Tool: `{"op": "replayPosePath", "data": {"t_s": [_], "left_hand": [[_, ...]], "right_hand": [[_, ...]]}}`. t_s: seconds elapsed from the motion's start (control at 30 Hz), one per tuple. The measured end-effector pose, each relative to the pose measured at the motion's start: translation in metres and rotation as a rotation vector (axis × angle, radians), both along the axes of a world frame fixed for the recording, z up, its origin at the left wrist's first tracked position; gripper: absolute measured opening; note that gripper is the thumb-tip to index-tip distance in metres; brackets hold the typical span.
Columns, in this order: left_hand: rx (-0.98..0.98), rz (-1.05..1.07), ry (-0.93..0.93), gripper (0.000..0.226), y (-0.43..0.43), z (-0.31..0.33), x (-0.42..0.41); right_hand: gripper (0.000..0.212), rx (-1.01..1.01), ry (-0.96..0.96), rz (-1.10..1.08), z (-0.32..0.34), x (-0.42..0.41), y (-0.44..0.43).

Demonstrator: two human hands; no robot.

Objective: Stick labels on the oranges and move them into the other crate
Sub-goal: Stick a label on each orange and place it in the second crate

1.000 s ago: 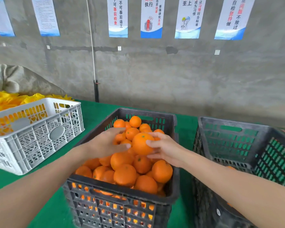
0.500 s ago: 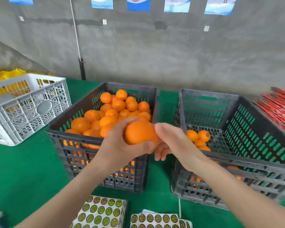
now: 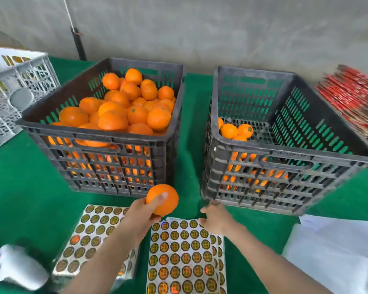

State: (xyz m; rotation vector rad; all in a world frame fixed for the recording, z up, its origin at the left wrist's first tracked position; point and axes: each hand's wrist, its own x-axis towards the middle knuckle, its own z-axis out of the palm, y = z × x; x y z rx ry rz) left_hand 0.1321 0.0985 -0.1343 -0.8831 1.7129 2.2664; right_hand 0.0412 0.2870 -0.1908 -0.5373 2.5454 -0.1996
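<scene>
left hand fingers gripping an orange | right hand fingers loose, hovering at 3 o'clock over the label sheet | nothing in it

- A white plastic crate with open lattice walls stands at the far left of the surface, partly cut off by the frame edge.
- A green cloth covers the surface.
- A stack of red, flat printed pieces lies at the far right, fanned out unevenly.
- White sheets of paper lie at the near right, overlapping one another.
- A blurred white object sits at the near left corner; what it is cannot be told.
- A grey concrete wall rises behind the surface.
- A dark upright pole stands against the wall at far left, with a thin white cord running down to it.
</scene>
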Motion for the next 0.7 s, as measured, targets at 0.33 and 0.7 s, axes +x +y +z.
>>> {"op": "replayPosePath", "data": {"t_s": [0.33, 0.7], "left_hand": [[-0.212, -0.286, -0.017, 0.077, 0.016, -0.006, -0.001], [-0.259, -0.679, 0.174, 0.11, 0.01, 0.026, -0.035]], "right_hand": [[0.022, -0.317, 0.031, -0.015, 0.016, 0.007, 0.011], [0.013, -0.815, 0.218, -0.174, 0.065, 0.025, 0.018]]}}
